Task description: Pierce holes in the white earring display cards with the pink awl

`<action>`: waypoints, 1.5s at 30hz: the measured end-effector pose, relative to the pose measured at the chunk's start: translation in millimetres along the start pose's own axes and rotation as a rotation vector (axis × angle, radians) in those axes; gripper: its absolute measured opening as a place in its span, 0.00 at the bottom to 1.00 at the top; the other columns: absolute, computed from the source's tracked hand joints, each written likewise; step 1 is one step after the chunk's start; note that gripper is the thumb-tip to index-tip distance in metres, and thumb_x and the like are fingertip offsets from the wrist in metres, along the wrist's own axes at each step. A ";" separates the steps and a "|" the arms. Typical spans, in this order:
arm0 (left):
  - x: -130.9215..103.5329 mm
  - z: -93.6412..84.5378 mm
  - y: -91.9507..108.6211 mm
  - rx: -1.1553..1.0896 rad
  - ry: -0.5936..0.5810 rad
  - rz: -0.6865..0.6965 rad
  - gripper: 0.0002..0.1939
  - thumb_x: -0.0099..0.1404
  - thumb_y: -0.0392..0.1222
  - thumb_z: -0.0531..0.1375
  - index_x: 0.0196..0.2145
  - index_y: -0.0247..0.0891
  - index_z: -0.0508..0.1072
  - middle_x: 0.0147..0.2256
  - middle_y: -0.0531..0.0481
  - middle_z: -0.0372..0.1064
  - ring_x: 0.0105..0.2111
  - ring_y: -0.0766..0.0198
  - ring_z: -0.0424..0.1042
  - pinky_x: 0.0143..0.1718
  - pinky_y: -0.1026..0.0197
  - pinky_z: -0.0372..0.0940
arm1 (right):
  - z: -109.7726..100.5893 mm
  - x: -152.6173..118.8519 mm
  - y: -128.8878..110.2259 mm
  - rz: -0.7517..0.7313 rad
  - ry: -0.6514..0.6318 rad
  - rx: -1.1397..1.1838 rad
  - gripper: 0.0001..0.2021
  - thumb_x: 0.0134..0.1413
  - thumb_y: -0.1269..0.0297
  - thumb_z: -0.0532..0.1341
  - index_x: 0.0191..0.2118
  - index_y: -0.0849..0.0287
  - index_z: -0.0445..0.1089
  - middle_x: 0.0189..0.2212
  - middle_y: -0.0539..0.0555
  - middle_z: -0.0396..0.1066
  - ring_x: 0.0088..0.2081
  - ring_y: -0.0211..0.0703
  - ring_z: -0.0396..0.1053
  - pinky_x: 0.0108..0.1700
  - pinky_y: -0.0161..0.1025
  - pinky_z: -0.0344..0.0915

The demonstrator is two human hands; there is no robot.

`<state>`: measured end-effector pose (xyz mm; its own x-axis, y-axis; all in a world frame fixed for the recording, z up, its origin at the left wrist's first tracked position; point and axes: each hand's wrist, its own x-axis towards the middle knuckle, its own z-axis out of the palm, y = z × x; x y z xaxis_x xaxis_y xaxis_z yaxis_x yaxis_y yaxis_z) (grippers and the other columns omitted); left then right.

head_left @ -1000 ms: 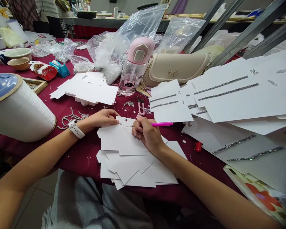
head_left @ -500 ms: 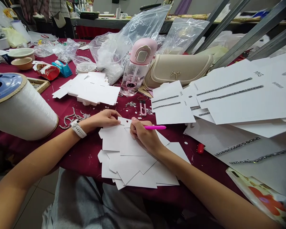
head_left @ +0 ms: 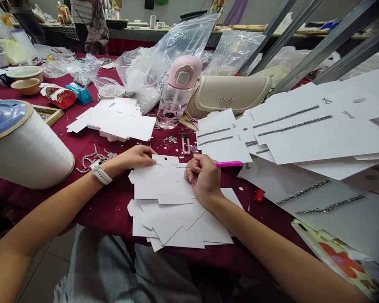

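My right hand (head_left: 205, 179) is closed around a needle tool with a pink handle (head_left: 230, 164). Its thin metal point reaches left over the top of a white card (head_left: 172, 185) printed "MNG". Small dark marks show on that card near the tip. My left hand (head_left: 140, 158), wearing a white watch (head_left: 101, 172), pinches the card's upper left edge between thumb and fingers. Under it lies a loose pile of white cards (head_left: 180, 223). A pink clip-like tool (head_left: 185, 144) and a silver rhinestone chain (head_left: 90, 158) rest just beyond my hands.
A large thread spool (head_left: 41, 147) stands left. Behind are another card stack (head_left: 113, 120), a pink-lidded bottle (head_left: 173, 99) and a beige bag (head_left: 230, 92). Cards with rhinestone strips (head_left: 328, 139) cover the right, below metal bars (head_left: 328, 46). A person stands at the back.
My right hand has moved right, drawing the needle tool away from the card's middle, so its metal point and more of the card show. My left hand keeps its pinch.
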<state>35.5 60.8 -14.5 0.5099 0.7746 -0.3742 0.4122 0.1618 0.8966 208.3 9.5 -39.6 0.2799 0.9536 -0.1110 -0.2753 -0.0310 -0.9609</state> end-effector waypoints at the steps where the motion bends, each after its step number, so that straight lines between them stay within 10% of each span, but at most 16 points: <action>1: -0.2 0.4 0.5 -0.008 -0.001 -0.001 0.10 0.54 0.36 0.58 0.36 0.32 0.67 0.21 0.56 0.64 0.17 0.74 0.62 0.17 0.72 0.56 | -0.2 0.7 1.2 0.002 0.017 -0.003 0.18 0.42 0.66 0.51 0.09 0.57 0.43 0.05 0.44 0.42 0.08 0.29 0.44 0.13 0.33 0.41; 25: -6.7 2.0 2.0 -0.024 -0.027 0.122 0.09 0.55 0.38 0.58 0.35 0.35 0.65 0.14 0.62 0.51 0.13 0.77 0.49 0.14 0.73 0.46 | 5.3 -2.8 1.5 -0.044 -0.029 -0.213 0.18 0.43 0.68 0.50 0.08 0.57 0.45 0.05 0.44 0.45 0.09 0.28 0.44 0.14 0.33 0.40; 34: -1.3 1.9 1.3 -0.038 0.028 0.081 0.09 0.54 0.36 0.58 0.34 0.32 0.65 0.14 0.61 0.54 0.13 0.77 0.51 0.14 0.73 0.48 | -1.1 -6.6 -6.5 -0.171 0.038 0.077 0.19 0.44 0.67 0.50 0.09 0.57 0.43 0.06 0.44 0.41 0.09 0.29 0.45 0.14 0.34 0.41; 45: 1.0 -2.4 -2.1 -0.113 0.156 0.138 0.11 0.54 0.36 0.58 0.36 0.32 0.65 0.19 0.58 0.61 0.18 0.74 0.60 0.18 0.71 0.54 | 3.4 -17.6 -4.6 0.082 -0.448 0.014 0.23 0.50 0.57 0.51 0.09 0.57 0.48 0.06 0.46 0.51 0.10 0.32 0.51 0.16 0.35 0.53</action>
<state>33.3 62.7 -16.1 0.4291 0.8778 -0.2129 0.2548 0.1085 0.9609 201.5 -6.2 -32.4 -0.1678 0.9838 -0.0633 -0.2935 -0.1112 -0.9495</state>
